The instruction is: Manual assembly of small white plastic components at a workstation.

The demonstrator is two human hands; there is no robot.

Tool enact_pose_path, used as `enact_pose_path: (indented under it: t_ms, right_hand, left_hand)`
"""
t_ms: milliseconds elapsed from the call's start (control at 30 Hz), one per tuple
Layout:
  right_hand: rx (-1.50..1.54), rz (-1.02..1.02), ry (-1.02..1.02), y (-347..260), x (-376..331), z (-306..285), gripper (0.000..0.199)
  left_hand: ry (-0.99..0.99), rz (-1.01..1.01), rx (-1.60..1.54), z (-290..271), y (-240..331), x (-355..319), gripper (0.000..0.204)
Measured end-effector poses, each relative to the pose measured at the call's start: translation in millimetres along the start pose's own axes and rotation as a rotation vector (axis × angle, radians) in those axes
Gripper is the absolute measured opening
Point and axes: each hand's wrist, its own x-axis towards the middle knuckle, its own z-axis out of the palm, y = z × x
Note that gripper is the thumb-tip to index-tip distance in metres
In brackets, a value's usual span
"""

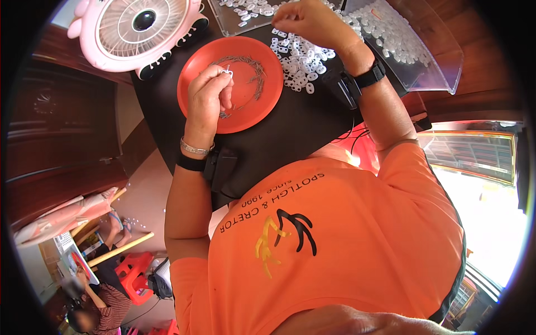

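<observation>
Over the red plate [245, 120], my left hand [204, 97] is closed, with a small white plastic piece [228, 72] pinched between thumb and forefinger. A thin metal pin seems to stick up from that piece. Grey metal pins [258, 72] lie in a ring on the plate. Farther right, my right hand [312, 21] hangs by the pile of white oval plastic pieces [304, 61], many with two holes. Its fingers are curled together, and whatever may be between them is too small to make out. Both wrists wear black bands.
A clear tray [240, 28] with white pieces lies at the back; a clear bin [402, 47] of similar pieces stands at right. The pink fan [142, 22] sits at the black table's left back. At lower left, another person [92, 307] is near a red stool [134, 279].
</observation>
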Motion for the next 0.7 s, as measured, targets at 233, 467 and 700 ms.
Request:
enact_pose_path:
  t_ms: [233,467,700]
  right_hand:
    - [-0.186,-0.015,-0.098,34,-14,3,0.024]
    - [-0.242,-0.018,-0.113,41,-26,4,0.025]
    - [-0.109,-0.133,-0.192,52,-47,-4,0.022]
  left_hand:
    - [0.047,-0.092,0.032,-2,-5,2,0.02]
    - [0.057,-0.133,0.033,-2,-4,1,0.02]
    - [0.135,-0.156,0.033,0,-1,0,0.021]
